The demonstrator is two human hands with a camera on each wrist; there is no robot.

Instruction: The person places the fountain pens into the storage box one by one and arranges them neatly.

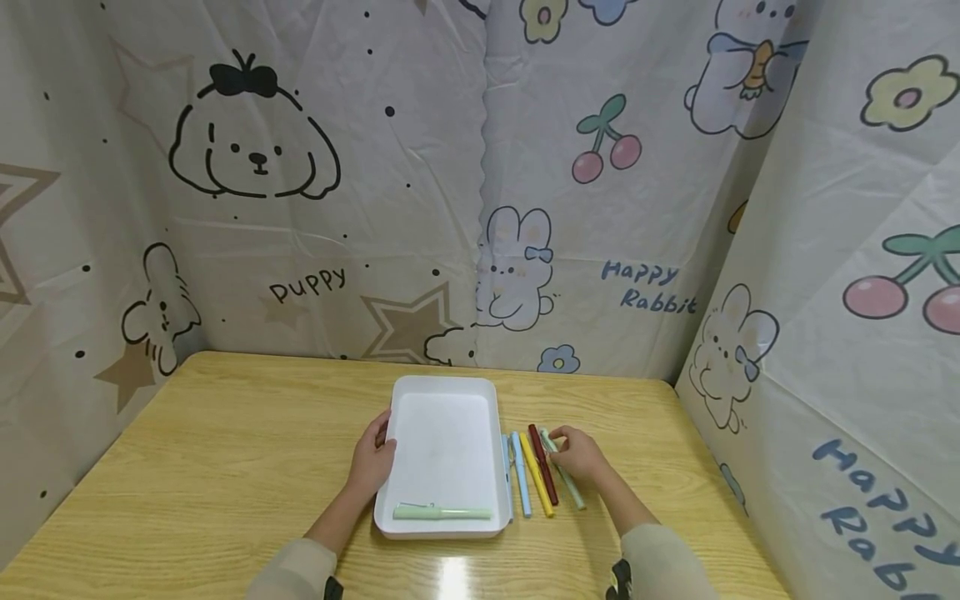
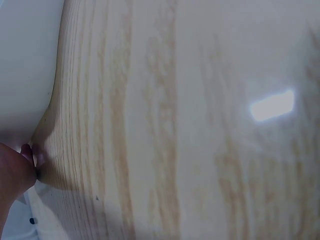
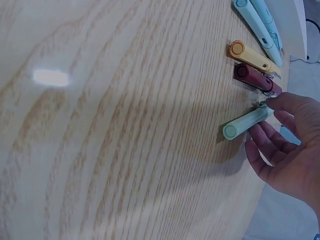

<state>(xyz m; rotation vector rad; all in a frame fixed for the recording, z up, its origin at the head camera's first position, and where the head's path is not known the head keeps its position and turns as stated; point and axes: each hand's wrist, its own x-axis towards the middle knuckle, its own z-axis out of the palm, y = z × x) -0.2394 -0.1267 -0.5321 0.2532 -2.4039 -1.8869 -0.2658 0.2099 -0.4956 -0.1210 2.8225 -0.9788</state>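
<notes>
My left hand (image 1: 372, 457) grips the left wall of a white rectangular tray (image 1: 442, 442), its thumb at the rim. Across the near end of the tray lies a light green pen (image 1: 442, 512) with a clip. To the tray's right, my right hand (image 1: 581, 454) pinches a second light green pen (image 3: 245, 124) near its clip end, thumb on one side and fingers on the other. That pen slants beside a dark red pen (image 1: 544, 468). In the left wrist view, only part of the hand (image 2: 16, 170) shows against the tray.
A yellow pen (image 1: 536, 475) and a light blue pen (image 1: 521, 475) lie left of the dark red one. Another blue pen (image 1: 507, 471) sits along the tray's right side, partly hidden. Patterned cloth (image 1: 405, 208) hangs behind and beside the wooden table (image 1: 247, 450).
</notes>
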